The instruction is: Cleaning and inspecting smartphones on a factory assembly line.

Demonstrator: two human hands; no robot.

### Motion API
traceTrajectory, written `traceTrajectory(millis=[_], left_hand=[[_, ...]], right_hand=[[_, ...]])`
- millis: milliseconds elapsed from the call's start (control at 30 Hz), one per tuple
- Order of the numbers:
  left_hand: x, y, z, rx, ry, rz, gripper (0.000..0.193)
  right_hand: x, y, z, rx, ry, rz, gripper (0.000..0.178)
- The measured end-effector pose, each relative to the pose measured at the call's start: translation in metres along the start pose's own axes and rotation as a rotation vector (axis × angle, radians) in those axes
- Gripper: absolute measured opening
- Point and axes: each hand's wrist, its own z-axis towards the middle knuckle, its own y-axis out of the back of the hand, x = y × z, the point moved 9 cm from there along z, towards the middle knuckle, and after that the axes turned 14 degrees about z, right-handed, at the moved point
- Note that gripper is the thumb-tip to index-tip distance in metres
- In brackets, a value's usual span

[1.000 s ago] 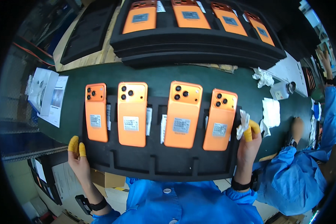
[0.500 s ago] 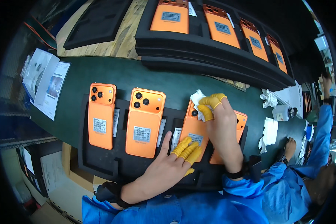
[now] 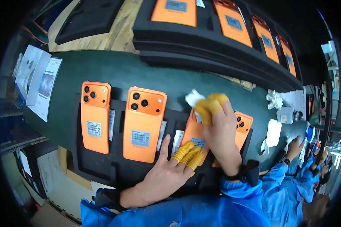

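Several orange phones lie backs up in a black foam tray (image 3: pixel 98 166). My left hand (image 3: pixel 161 178) holds the lower part of the third phone (image 3: pixel 195 132) from the left; its yellow-covered fingers press on the back, and one bare finger is stretched out. Over that phone's camera end, my right hand (image 3: pixel 221 130) pinches a crumpled white wipe (image 3: pixel 194 98) in yellow finger cots, blurred by motion. The hand hides the phone's lenses. Left of these are a second phone (image 3: pixel 143 125) and a first phone (image 3: pixel 96 117). A fourth phone (image 3: pixel 243 126) is partly behind my right wrist.
Beyond the green mat (image 3: pixel 117 68), stacked black foam trays (image 3: pixel 170 39) hold more orange phones. At right are crumpled tissue (image 3: pixel 273 99), a clear bottle (image 3: pixel 286 115) and a white cloth (image 3: pixel 272 136). A co-worker's hand (image 3: pixel 294 147) is farther right. A white box (image 3: pixel 32 75) stands left.
My right hand and the wipe have shifted slightly left over the phone's camera end. My left hand stays on the phone's lower part. The whole view has shifted a little.
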Motion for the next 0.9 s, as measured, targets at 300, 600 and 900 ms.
traceTrajectory(millis=[300,600,900], left_hand=[[0.003,0.006,-0.003,-0.146,0.054,-0.082,0.018],[0.002,-0.002,-0.002,-0.001,0.004,0.056,0.036],[0.004,0.0,0.001,0.057,0.011,-0.037,0.043]], right_hand=[[0.0,0.003,-0.005,0.001,0.022,-0.048,0.039],[-0.011,0.01,0.0,-0.075,-0.014,-0.05,0.032],[-0.009,0.004,-0.003,-0.082,0.109,-0.195,0.027]])
